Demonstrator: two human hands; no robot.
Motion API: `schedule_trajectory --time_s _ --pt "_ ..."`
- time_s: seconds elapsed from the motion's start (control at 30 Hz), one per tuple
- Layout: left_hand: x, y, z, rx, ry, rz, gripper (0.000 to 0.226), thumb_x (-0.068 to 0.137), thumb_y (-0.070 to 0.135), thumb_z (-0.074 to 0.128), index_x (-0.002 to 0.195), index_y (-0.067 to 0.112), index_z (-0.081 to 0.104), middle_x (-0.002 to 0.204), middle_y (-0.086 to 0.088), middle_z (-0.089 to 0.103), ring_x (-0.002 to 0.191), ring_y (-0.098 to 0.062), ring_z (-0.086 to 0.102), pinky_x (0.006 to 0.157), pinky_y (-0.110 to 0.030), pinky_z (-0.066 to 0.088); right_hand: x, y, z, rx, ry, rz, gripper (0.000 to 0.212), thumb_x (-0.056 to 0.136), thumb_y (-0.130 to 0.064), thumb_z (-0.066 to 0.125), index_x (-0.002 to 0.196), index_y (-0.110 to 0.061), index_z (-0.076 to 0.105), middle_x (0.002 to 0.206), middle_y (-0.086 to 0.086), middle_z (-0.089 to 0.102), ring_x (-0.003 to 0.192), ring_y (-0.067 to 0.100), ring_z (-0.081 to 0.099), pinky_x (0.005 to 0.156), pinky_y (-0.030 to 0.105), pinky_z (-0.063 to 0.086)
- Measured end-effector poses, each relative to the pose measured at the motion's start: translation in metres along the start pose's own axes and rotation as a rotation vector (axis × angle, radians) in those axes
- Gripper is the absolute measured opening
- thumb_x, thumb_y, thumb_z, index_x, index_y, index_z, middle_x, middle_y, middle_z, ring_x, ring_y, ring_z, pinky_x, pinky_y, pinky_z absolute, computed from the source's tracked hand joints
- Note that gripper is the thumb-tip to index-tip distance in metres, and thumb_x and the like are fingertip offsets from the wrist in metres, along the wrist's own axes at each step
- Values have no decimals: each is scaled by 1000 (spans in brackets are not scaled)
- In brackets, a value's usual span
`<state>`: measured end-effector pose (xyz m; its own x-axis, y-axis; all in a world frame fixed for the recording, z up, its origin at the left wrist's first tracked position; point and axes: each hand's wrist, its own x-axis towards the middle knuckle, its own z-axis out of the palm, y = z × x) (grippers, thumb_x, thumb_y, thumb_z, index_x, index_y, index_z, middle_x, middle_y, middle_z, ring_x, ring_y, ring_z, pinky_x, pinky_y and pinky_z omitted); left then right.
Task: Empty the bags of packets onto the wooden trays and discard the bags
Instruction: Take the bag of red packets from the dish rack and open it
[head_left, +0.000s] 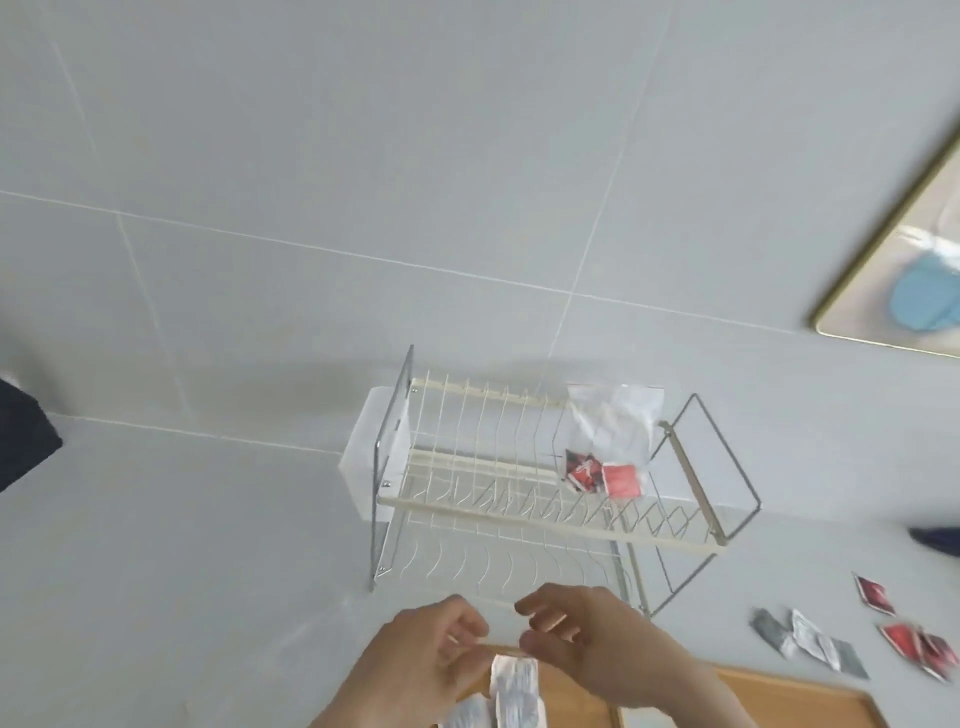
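Note:
My left hand (431, 654) and my right hand (597, 639) are close together at the bottom centre. Each pinches the top edge of a thin clear bag that is hard to make out. White and silver packets (514, 691) hang below the fingers, over the left end of a wooden tray (769, 688). A second clear bag (615, 421) lies on the upper tier of a wire dish rack (467, 499). Red packets (597, 473) sit in that bag's lower end.
Loose silver packets (810, 642) and red packets (919, 649) lie on the grey surface right of the rack. A gold-framed panel (878, 244) is at the far right. A dark object (21, 431) sits at the left edge.

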<state>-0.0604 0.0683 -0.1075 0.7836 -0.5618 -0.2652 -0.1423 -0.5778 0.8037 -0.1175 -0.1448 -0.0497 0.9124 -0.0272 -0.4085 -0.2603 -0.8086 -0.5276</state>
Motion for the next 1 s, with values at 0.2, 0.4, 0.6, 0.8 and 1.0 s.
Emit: schedule_trajectory --time_s 0.2,0.4,0.6,0.8,1.0 --pt "36 93 -11 -209 -75 259 13 88 42 67 100 36 70 100 18 73 87 -4 70 80 -22 56 -26 13 -87 316 254 -21 20 94 -35 66 114 -36 71 104 -9 77 94 7 73 89 28 57" --pt "83 156 -29 -560 114 240 12 96 23 62 105 24 70 103 3 77 90 -12 74 85 -35 57 6 23 -132 624 569 51 14 95 -21 66 107 -23 73 103 6 78 89 18 77 87 39 62" --pt "156 162 -29 -457 332 60 40 89 33 66 128 30 56 130 6 63 105 -8 63 101 -41 50 65 45 -139 594 759 248 40 92 -32 67 130 -22 58 121 0 66 104 19 65 86 34 50" --pt "193 158 -12 -325 133 0 91 90 35 68 159 33 8 167 -3 14 153 -25 21 119 -42 27 96 63 -143 523 611 278 77 94 -33 66 156 -20 22 160 9 36 144 29 40 115 44 38" --pt "209 162 15 -291 88 -182 101 89 49 65 159 34 -6 167 -12 -16 156 -34 8 122 -47 22 113 72 -135 694 589 269 84 92 -30 68 158 -22 17 164 6 29 149 26 33 118 47 36"
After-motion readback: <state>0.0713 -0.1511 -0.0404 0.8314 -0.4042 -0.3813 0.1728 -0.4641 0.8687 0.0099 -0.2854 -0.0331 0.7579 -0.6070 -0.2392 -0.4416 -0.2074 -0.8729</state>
